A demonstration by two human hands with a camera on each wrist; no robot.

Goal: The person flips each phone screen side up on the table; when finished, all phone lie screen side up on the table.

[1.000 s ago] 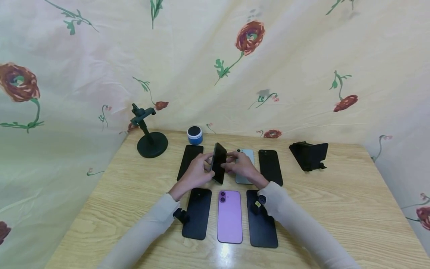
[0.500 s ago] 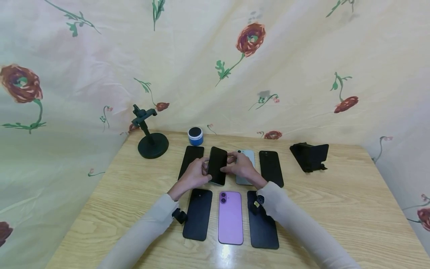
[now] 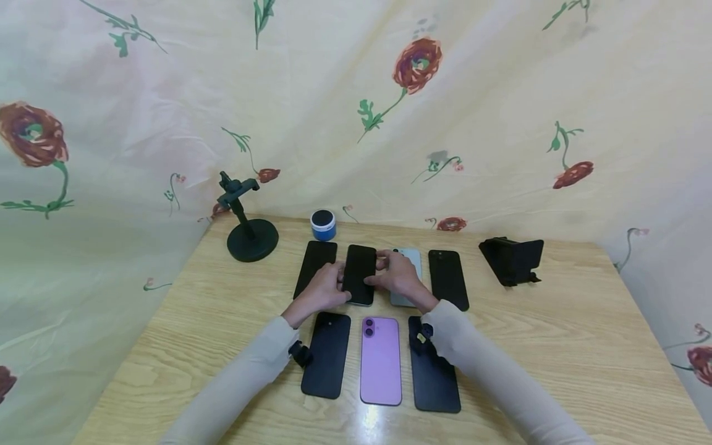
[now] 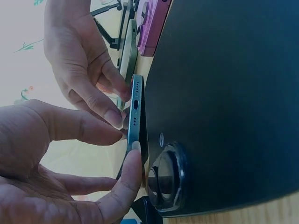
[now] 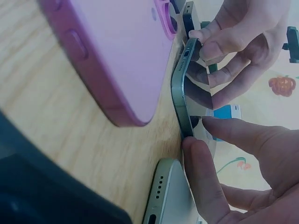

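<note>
A smartphone (image 3: 360, 275) with a black screen facing up lies nearly flat in the back row, low at the wooden tabletop; whether it fully rests there I cannot tell. My left hand (image 3: 324, 288) holds its left edge, thumb at the near corner. My right hand (image 3: 400, 277) holds the opposite edge between thumb and fingers. In the left wrist view the phone's end (image 4: 135, 100) shows a charging port. The right wrist view shows its greenish frame (image 5: 177, 88) and hands reflected in the glass. A pale blue phone (image 3: 411, 256) lies partly under my right hand.
Close by lie a purple phone (image 3: 381, 364), dark phones (image 3: 327, 364) (image 3: 439, 392) in the front row, and black phones (image 3: 316, 256) (image 3: 448, 278) in the back. Behind stand a round-based phone holder (image 3: 253, 240), a blue speaker (image 3: 323, 230) and a folding stand (image 3: 514, 259).
The phone stood tilted on its side between both hands a second ago. It has turned screen up and come down level with the table. Both hands still hold its edges.
</note>
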